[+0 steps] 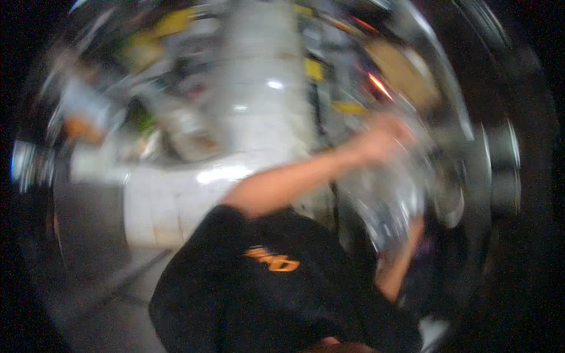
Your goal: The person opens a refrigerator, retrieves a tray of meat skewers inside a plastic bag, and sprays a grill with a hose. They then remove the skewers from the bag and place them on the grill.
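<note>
Motion smears the whole head view. My left arm reaches across to the right, and my left hand [385, 138] looks closed in a fist, its fingers blurred. From that hand a see-through, shiny sheet, apparently a clear plastic bag [388, 203], hangs down toward my right forearm [403, 262]. What the bag holds, if anything, is too blurred to tell. Behind or within the plastic, my right hand is hidden, so its fingers do not show.
A white tiled ledge [265, 88] runs away from me, with a tiled front [156, 206] at left. Cluttered items, some yellow [173, 22], stand left of it. On the right are a tan rounded thing [406, 73], a glowing red-orange streak [379, 85] and a curved metal edge [444, 65].
</note>
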A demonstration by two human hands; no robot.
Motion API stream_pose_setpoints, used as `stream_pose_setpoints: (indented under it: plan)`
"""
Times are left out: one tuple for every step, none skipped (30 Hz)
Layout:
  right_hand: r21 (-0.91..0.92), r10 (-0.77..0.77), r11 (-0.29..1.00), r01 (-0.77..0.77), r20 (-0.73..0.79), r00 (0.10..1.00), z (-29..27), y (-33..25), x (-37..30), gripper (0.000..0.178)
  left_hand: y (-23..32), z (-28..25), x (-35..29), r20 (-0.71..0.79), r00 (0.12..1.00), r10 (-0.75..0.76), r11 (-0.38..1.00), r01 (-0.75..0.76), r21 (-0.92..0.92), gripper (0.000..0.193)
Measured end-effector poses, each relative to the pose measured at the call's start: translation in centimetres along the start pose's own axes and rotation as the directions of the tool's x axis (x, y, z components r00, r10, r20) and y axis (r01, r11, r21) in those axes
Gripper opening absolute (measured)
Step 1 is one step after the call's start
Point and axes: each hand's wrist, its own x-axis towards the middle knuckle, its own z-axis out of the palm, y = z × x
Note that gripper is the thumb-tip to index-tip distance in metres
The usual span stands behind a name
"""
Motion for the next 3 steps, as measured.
stream_pose_setpoints:
  plan:
    - [-0.137,0.064,0.989,-0.055,0.062,0.996,-0.2,-2.9,-0.2,0.057,-0.6,-2.8,-1.1,0.048,0.981,-0.186,0.983,0.186,0.008,0.028]
    - [-0.157,0.015,0.988,0.006,0.129,0.992,-1.8,-6.3,-0.5,0.059,-0.2,-7.5,-1.5,0.101,0.987,-0.122,0.981,0.104,0.165,0.028]
    - [-0.146,0.118,0.984,-0.102,0.107,0.987,-1.2,-6.0,-0.7,0.065,1.1,-11.3,-1.5,0.204,0.938,-0.281,0.956,0.291,-0.021,0.034]
